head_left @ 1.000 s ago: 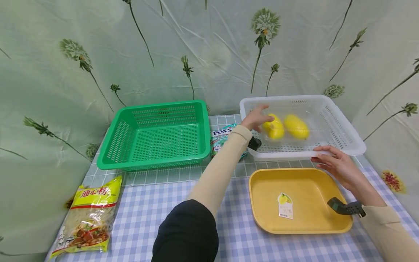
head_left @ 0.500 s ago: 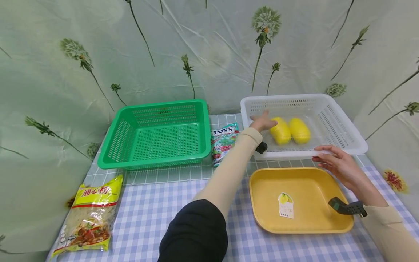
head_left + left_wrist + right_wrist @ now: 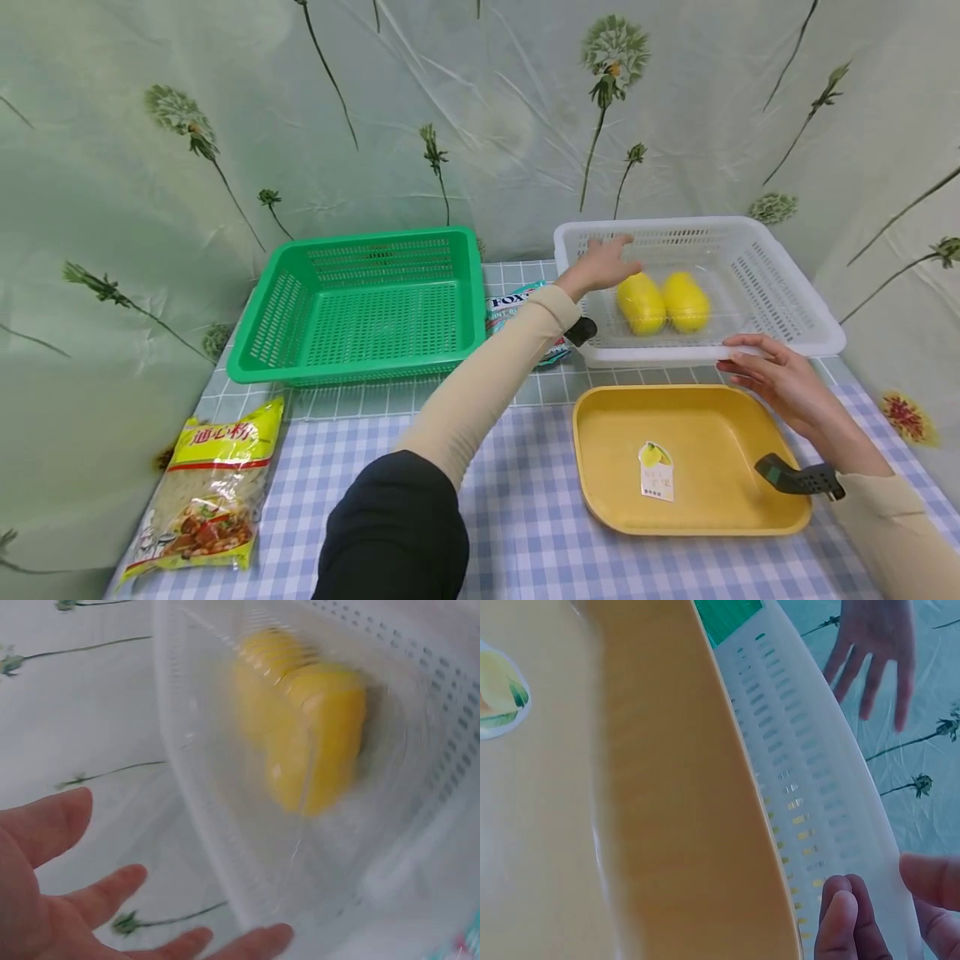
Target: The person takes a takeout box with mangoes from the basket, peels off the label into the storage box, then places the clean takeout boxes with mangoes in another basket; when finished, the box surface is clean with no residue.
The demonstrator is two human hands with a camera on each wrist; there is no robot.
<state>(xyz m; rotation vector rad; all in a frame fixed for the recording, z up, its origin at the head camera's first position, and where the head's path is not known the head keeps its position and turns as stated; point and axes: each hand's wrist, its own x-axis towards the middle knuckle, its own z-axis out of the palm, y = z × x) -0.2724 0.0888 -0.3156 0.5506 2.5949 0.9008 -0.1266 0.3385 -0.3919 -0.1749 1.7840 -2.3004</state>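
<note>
My left hand (image 3: 602,267) hovers over the left part of the white basket (image 3: 787,321), fingers spread and holding nothing. Two yellow, lemon-like fruits (image 3: 663,304) lie side by side in that basket, with clear, shiny plastic around them in the left wrist view. My right hand (image 3: 783,383) holds the basket's front rim, thumb and fingers on opposite sides of the wall in the right wrist view. Directly in front of the basket is a yellow tray (image 3: 720,467) with a lemon-picture label (image 3: 656,471) on its bottom.
A green basket (image 3: 375,333) stands on the left at the back. Between the baskets, a FOX'S candy bag (image 3: 504,307) is partly hidden by my left arm. A pasta bag (image 3: 202,492) lies at the front left. A floral curtain (image 3: 510,125) hangs close behind the baskets.
The yellow fruits have shifted slightly toward the front right and turned. My left hand has come away from beside them, its forearm swinging right and then back left. My right hand has stayed at the rim.
</note>
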